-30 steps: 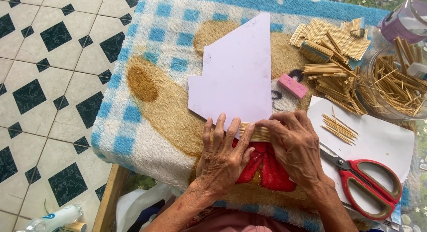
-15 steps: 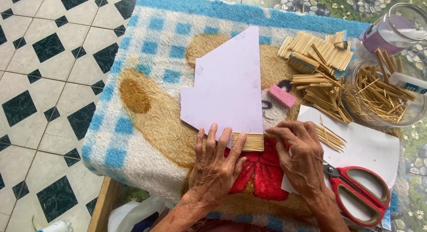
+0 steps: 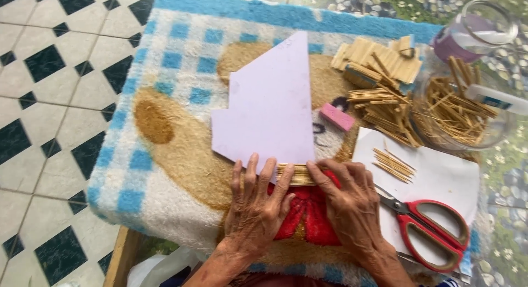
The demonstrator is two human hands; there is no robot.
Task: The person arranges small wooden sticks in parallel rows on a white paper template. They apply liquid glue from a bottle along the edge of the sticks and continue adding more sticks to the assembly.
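Both hands flat, fingers down: left hand (image 3: 257,201) and right hand (image 3: 347,201) pin a row of thin sticks (image 3: 296,175) onto the lilac card's (image 3: 269,108) near edge, likely keeping them aligned. Scissors (image 3: 426,226) just right of right hand.

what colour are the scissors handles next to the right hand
Red, seen in the head view: the scissors lie on white paper beside the right hand.

Scissors (image 3: 426,232) handle partly off-frame
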